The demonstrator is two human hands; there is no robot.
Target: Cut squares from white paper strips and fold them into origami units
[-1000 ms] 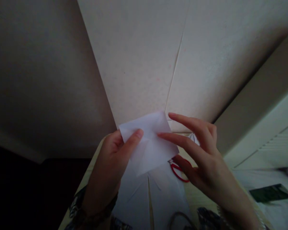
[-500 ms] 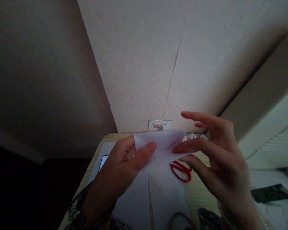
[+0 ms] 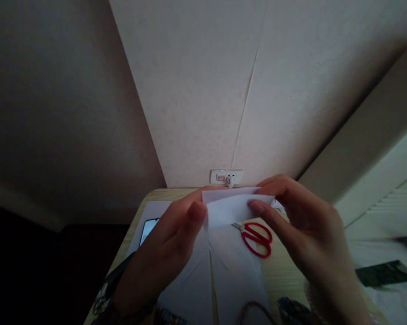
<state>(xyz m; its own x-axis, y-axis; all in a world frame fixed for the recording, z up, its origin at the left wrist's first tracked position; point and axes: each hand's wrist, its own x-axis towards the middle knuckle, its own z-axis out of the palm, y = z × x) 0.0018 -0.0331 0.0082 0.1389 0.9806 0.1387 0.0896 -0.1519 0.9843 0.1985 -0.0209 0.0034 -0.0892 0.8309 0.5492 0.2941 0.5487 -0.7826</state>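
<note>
I hold a small folded piece of white paper (image 3: 231,208) above a wooden table (image 3: 282,271), between both hands. My left hand (image 3: 171,243) pinches its left end with thumb and fingers. At the paper's right end my right hand (image 3: 303,230) pinches it too, thumb in front and fingers behind. The paper is folded over into a narrow strip. Under it, larger white sheets (image 3: 224,275) lie flat on the table.
Red-handled scissors (image 3: 256,235) lie on the table just below the paper. A phone (image 3: 148,229) lies at the left by the sheets. A wall socket (image 3: 225,176) sits behind the table. A dark green object (image 3: 381,272) lies at the right. A dark cable loop (image 3: 254,311) shows at the bottom edge.
The paper has come down from in front of the wall toward the table and been folded narrower. My right hand went from spread fingers to a pinch on the paper's right end.
</note>
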